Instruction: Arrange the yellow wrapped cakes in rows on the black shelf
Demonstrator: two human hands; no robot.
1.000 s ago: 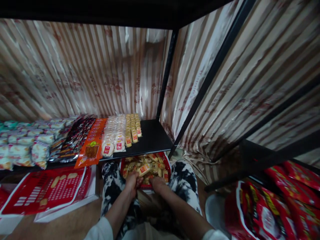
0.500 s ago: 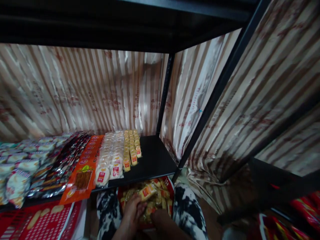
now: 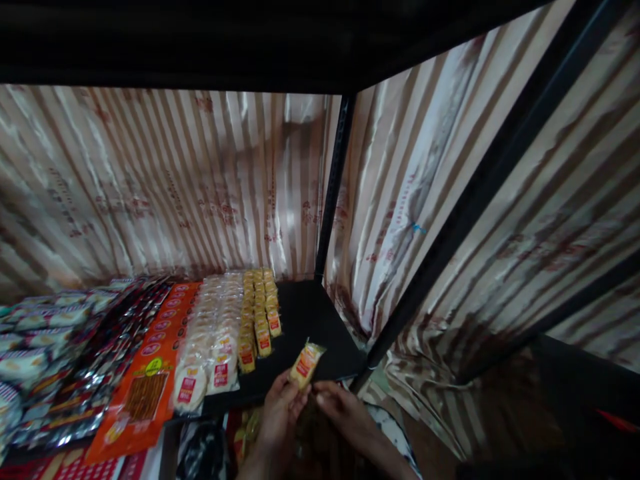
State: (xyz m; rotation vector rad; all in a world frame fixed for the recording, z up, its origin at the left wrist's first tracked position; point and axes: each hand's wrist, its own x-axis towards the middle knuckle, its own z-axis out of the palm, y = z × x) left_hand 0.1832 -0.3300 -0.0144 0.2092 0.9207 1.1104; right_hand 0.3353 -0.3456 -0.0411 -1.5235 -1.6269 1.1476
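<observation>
My left hand [image 3: 284,408] is closed on a small yellow snack packet [image 3: 306,365] with a red-orange label, held up in front of the black shelf [image 3: 305,307]. Close by its lower right side is my right hand [image 3: 337,405], fingers curled together; whatever they may hold is hidden. Rows of matching yellow packets [image 3: 263,341] stand on the shelf just beyond my hands. Beneath the shelf, a box of more yellow packets [image 3: 249,427] shows partly behind my left forearm.
Left of the yellow rows lie clear packs of round white crackers [image 3: 220,367], an orange pretzel-stick bag [image 3: 145,387], dark shiny packets [image 3: 95,373] and white packets [image 3: 27,365]. A black post [image 3: 335,193] rises at the back corner. Striped curtains [image 3: 225,180] hang behind and at right.
Both hands have risen from the box below to the shelf's front edge, the left bringing a yellow packet up with it. The view has shifted closer to the shelf.
</observation>
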